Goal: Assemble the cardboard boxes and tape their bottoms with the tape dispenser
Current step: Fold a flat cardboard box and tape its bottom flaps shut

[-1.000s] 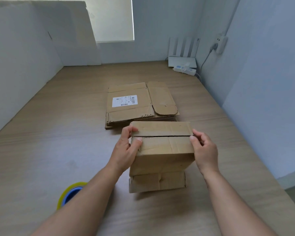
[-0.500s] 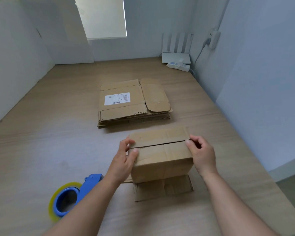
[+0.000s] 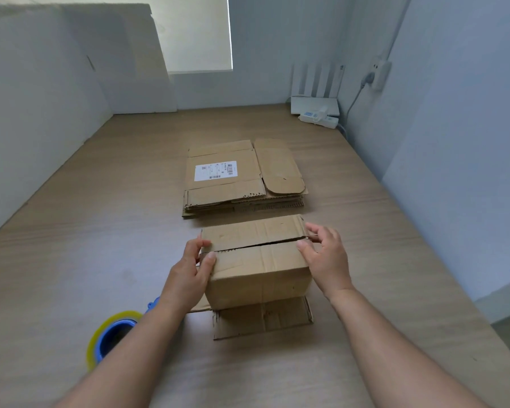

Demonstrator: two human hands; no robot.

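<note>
**On the wooden table: a box between two hands**

On the table (image 3: 71, 245), near the middle, a cardboard box (image 3: 259, 260) stands with two closed flaps on top. A thin dark gap runs between these flaps, and no tape is seen on it. One lower flap (image 3: 262, 319) lies flat on the table at the near side.

The left hand (image 3: 189, 275) grips the left end of the box, with the thumb pressing on the near top flap and the fingers bent around the side. The right hand (image 3: 324, 257) is half open with loosely bent fingers. Its thumb tip touches the right end of the box, but it holds nothing firmly.

A blue tape dispenser (image 3: 112, 334) with a yellowish roll lies near the left forearm, apart from the box. Behind the box lies a stack of flat boxes (image 3: 242, 178).
</note>
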